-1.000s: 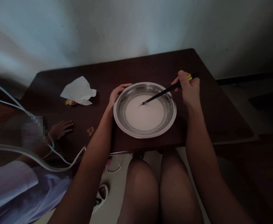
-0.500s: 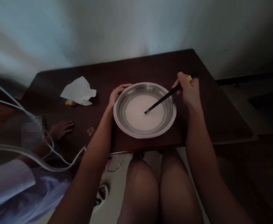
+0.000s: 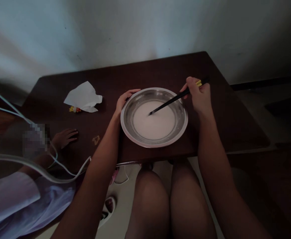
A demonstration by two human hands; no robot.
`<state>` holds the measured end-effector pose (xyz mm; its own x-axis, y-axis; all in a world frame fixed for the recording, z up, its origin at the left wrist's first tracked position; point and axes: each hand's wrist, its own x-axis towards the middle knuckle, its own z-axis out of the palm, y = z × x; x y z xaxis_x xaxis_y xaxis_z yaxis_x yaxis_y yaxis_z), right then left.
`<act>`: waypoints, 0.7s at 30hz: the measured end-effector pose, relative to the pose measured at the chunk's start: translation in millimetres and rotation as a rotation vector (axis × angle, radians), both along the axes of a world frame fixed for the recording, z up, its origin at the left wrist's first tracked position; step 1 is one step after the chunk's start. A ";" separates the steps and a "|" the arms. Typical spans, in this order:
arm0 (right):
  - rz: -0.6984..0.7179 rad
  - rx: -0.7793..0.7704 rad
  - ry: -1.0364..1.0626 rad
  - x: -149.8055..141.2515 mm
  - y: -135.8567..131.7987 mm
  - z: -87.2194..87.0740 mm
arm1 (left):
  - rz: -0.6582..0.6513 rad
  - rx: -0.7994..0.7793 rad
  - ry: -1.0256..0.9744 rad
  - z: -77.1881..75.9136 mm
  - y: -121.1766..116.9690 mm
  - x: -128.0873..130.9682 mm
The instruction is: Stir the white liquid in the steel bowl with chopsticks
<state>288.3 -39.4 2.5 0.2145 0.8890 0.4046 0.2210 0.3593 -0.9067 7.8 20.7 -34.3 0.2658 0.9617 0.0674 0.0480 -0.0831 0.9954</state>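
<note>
A round metal plate [image 3: 179,127] with white liquid [image 3: 155,124] in it stands near the front edge of a dark wooden table [image 3: 140,76]. My left hand [image 3: 122,99] grips the plate's left rim, fingers curled over it. My right hand [image 3: 197,94] is closed on black chopsticks [image 3: 171,100] with a yellow band at the top. Their tips dip into the white liquid left of its middle.
A crumpled white tissue [image 3: 84,97] and a small coloured toy [image 3: 74,109] lie at the table's left. Another person sits at the left with a hand [image 3: 64,137] flat on the table. White cables [image 3: 48,169] hang at the left. My knees are below the table edge.
The chopstick tips swept from the upper left of the liquid to its middle and back to the upper left. My left hand and the plate stayed put.
</note>
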 end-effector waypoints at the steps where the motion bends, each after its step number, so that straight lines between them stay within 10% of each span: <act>1: -0.034 0.011 0.017 1.1 0.7 -0.7 | -0.002 0.001 0.004 0.0 0.1 -0.1; 21: 0.006 0.019 0.030 -1.3 0.2 2.5 | 0.006 0.011 0.029 -0.5 0.6 -0.6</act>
<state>287.0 -39.2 5.0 0.2218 0.8826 0.4146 0.1913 0.3775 -0.9060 7.2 21.3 -34.9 0.2619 0.9625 0.0702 0.0770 -0.0934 0.9926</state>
